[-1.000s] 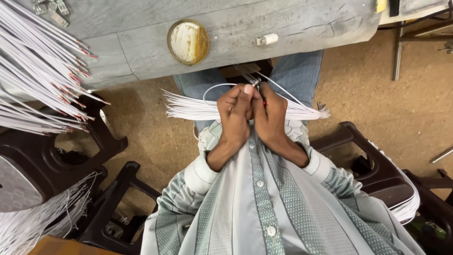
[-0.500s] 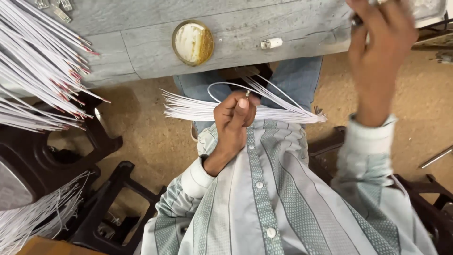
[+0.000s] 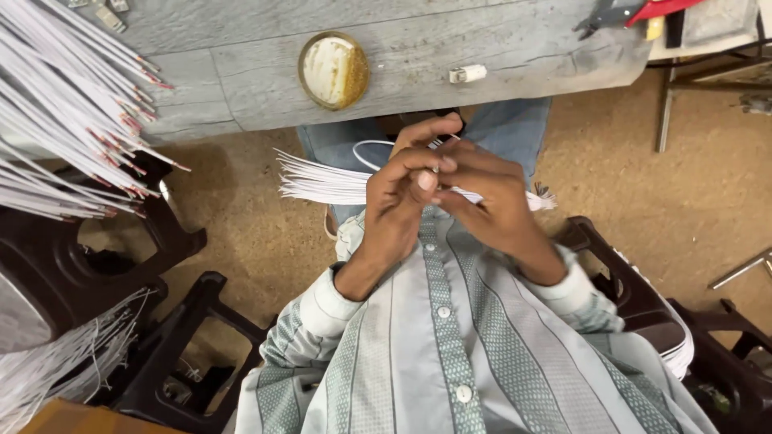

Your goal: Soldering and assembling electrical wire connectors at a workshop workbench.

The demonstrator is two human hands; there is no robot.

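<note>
Closest in, the striped grey-green shirt fills the six o'clock part of the view, and just above it both hands meet at the centre. The left hand has its fingertips pressed together on a thin white wire that loops up toward eleven o'clock, and the right hand closes against it from three o'clock, its fingers curled over the same strand. Beneath them, across the lap, lies a bundle of white wires, its ends fanning out toward nine o'clock and a short tuft showing at three o'clock. Dark plastic stools stand at seven and four o'clock on the brown floor. Farther off, at twelve o'clock, a grey table carries a round brass-coloured tin lid with a pale, worn inside, and to its right a small white cylindrical piece. Red-handled pliers lie at one o'clock by the table's edge. At ten o'clock a large sheaf of white wires with red tips slants down. Half a second ago the right hand was raised up at the table near one o'clock; it is now back on the strand, as it was a second ago.
</note>
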